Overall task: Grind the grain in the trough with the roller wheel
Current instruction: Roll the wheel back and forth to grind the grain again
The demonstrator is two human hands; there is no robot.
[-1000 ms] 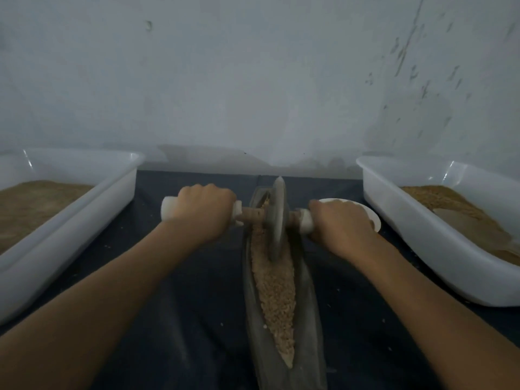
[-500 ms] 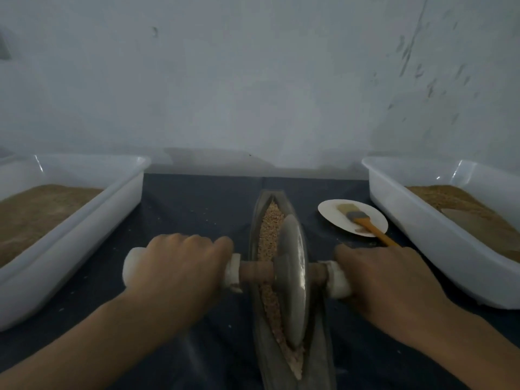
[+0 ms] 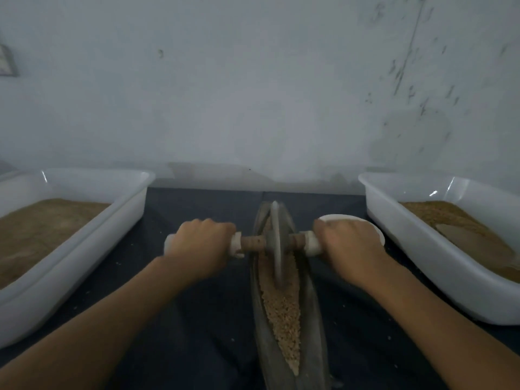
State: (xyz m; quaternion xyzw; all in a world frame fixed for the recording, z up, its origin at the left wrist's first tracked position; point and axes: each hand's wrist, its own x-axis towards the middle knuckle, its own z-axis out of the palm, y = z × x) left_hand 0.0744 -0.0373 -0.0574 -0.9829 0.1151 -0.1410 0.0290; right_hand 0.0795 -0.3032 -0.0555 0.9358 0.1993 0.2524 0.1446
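A narrow boat-shaped grey trough (image 3: 264,342) runs away from me down the middle of the dark cloth, with tan grain (image 3: 284,308) lying along its groove. The grey roller wheel (image 3: 277,243) stands upright in the far half of the trough on a wooden axle with white end handles. My left hand (image 3: 199,243) grips the left handle. My right hand (image 3: 347,243) grips the right handle. Both arms are stretched forward.
A white tub (image 3: 92,240) of brown ground material stands at the left, and another white tub (image 3: 408,243) with brown grain and a scoop at the right. A small white dish (image 3: 377,230) peeks out behind my right hand. A pale wall closes off the far side.
Half a second ago the wheel was at the near half of the trough; both hands have pushed it away to the far half, and the dish with its brush is now mostly covered.
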